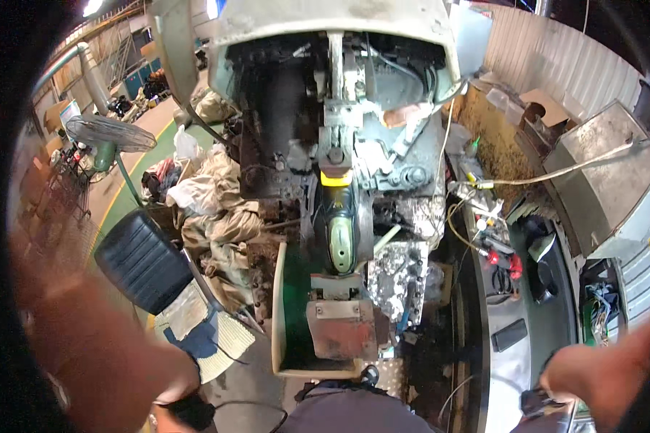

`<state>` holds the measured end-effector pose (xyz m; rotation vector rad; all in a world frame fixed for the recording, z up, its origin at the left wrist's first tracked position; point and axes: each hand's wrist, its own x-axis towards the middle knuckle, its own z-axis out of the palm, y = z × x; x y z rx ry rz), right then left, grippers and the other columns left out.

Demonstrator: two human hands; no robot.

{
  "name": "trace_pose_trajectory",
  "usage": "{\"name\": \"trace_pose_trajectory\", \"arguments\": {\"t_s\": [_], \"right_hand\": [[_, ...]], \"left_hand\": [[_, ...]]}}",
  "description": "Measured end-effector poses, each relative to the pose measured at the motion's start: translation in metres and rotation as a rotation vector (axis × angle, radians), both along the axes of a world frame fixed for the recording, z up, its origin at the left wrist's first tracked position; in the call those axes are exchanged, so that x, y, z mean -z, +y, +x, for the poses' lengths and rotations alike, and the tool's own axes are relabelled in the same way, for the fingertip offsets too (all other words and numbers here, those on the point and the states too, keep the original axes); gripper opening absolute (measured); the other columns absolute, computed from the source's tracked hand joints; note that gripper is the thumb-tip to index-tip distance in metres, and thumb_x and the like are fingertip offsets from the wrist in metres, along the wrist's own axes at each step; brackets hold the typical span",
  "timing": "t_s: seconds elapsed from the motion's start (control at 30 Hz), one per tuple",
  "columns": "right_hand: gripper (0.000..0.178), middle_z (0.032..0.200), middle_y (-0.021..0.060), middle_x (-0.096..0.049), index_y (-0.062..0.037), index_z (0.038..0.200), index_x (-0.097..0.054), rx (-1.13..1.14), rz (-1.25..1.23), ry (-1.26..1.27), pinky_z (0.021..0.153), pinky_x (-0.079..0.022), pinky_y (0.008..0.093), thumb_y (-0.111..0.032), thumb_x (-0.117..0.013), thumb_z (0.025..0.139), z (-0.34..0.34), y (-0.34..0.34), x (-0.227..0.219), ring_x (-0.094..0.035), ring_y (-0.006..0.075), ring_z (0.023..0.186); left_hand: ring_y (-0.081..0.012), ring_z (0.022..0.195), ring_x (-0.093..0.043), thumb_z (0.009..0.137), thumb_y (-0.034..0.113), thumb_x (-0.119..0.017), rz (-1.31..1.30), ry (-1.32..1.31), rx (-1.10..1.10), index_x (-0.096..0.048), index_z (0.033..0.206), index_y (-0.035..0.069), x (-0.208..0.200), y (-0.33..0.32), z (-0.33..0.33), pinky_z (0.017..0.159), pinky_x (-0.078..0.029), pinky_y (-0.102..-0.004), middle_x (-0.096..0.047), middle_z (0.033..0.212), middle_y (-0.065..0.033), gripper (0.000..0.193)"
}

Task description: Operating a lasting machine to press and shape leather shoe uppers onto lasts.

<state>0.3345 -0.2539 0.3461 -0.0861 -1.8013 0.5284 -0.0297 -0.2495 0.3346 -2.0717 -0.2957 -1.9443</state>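
Note:
My left hand (184,410) hangs low at the lower left, beside the seat, with something black around it. My right hand (540,403) is at the lower right over the side bench, also partly covered by something dark. Both are blurred and cut off by the lower edge, so their fingers and anything in them cannot be made out. Ahead of me, a shoe (341,238) with a dark upper and pale green underside sits in the middle of a large machine (332,18), beneath a yellow piece (336,178). Neither hand touches it.
A green-lined bin (277,346) and a worn reddish plate (343,332) stand before me. To the left are a black seat (143,260), cloth sacks (213,180) and a fan (108,135). The right-hand bench (509,375) holds a dark phone-like slab (509,335) and red connectors (515,267).

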Motion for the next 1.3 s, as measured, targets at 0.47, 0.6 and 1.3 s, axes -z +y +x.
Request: {"name": "trace_pose_trajectory", "arguments": {"t_s": [0.47, 0.6, 1.3], "right_hand": [[0.057, 0.121, 0.0179, -0.072, 0.0056, 0.136, -0.055, 0.556, -0.701, -0.273, 0.098, -0.051, 0.0331, -0.004, -0.078, 0.085, -0.046, 0.055, 0.29, -0.069, 0.021, 0.109], [0.067, 0.127, 0.0217, -0.068, 0.0059, 0.141, -0.049, 0.589, -0.592, -0.324, 0.1, -0.052, 0.0368, -0.007, -0.081, 0.084, -0.082, 0.088, 0.277, -0.07, 0.0299, 0.112], [0.126, 0.146, 0.0372, -0.038, 0.0154, 0.154, -0.004, 0.817, -0.561, -0.658, 0.116, -0.034, 0.0431, -0.031, -0.088, 0.072, -0.189, 0.185, 0.289, -0.042, 0.0428, 0.136]], "left_hand": [[-0.0173, 0.092, -0.072, 0.096, 0.011, -0.07, -1.401, -0.11, -0.071, -0.074, 0.108, -0.005, 0.302, 0.03, -0.018, 0.083, -0.055, -0.0293, -0.076, 0.101, -0.0142, 0.02], [-0.0157, 0.092, -0.071, 0.096, 0.01, -0.07, -1.385, -0.27, 0.012, -0.074, 0.108, -0.004, 0.311, 0.048, 0.0, 0.082, -0.055, -0.0283, -0.077, 0.101, -0.0127, 0.02], [-0.0147, 0.096, -0.072, 0.1, 0.018, -0.068, -1.644, -0.799, 0.187, -0.072, 0.115, -0.005, 0.38, 0.095, -0.073, 0.086, -0.055, -0.027, -0.076, 0.102, -0.0117, 0.028]]}}
